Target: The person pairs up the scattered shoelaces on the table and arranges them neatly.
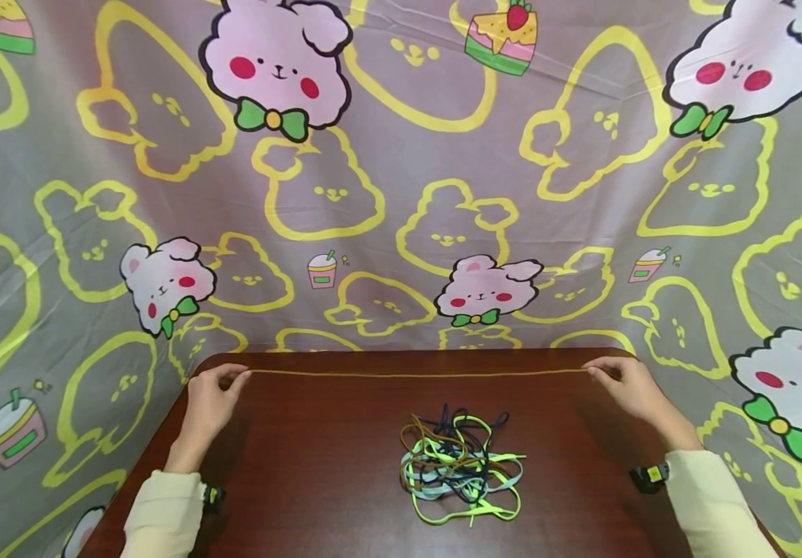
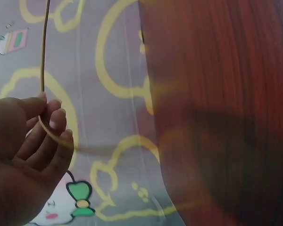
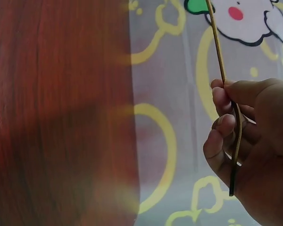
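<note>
A thin golden-brown shoelace (image 1: pixel 407 376) stretches nearly straight between my two hands, sagging slightly in the middle, over the far part of the table. My left hand (image 1: pixel 215 395) pinches it near one end between thumb and forefinger; in the left wrist view a short tail of the lace (image 2: pixel 52 133) curves across the other fingers. At the far right, my right hand (image 1: pixel 620 384) pinches the other end the same way. The right wrist view shows the dark-tipped tail (image 3: pixel 236 155) hanging down past the palm.
On the dark reddish-brown table (image 1: pixel 310 480), a tangled pile of laces (image 1: pixel 466 469) in neon yellow, light blue, navy and brown lies nearer to me, right of centre. A grey cloth (image 1: pixel 387 170) with cartoon prints hangs around the table's back and sides.
</note>
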`<state>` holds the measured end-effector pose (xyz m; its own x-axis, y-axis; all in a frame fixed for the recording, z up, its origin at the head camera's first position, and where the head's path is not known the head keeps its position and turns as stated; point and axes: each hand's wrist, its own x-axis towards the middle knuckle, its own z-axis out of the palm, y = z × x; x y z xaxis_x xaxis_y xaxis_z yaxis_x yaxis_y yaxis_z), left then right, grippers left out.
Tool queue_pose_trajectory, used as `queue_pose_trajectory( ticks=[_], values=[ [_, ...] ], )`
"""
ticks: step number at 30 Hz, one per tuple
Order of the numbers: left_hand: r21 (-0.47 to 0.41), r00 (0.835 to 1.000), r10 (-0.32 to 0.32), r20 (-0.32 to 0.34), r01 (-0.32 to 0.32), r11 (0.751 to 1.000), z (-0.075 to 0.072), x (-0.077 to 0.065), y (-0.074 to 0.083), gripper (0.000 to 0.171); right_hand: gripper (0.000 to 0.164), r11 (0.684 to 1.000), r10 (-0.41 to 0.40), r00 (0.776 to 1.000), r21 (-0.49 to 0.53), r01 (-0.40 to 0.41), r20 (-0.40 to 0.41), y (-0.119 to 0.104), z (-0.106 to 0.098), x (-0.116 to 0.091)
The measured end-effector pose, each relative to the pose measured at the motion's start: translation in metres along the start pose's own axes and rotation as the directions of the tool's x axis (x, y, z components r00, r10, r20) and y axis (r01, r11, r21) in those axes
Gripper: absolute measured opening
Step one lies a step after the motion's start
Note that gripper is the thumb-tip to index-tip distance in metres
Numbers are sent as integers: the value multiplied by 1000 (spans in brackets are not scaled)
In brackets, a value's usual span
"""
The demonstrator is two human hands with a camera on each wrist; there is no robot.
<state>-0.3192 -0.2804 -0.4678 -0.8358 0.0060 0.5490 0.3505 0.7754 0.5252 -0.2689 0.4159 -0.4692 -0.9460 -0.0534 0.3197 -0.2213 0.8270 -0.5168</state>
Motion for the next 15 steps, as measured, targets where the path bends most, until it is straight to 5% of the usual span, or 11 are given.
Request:
queue_pose_trajectory(
  ticks=[11,15],
  values=[
    [19,995,-2,105,0,1000,-10,0,-22,18,18,1000,-20,1000,-22,20,14,18,-4,5],
    [63,995,-35,90,29,998,-12,-1,-27,15,19,999,-27,999,-36,29,44,25,-7,5]
  ],
)
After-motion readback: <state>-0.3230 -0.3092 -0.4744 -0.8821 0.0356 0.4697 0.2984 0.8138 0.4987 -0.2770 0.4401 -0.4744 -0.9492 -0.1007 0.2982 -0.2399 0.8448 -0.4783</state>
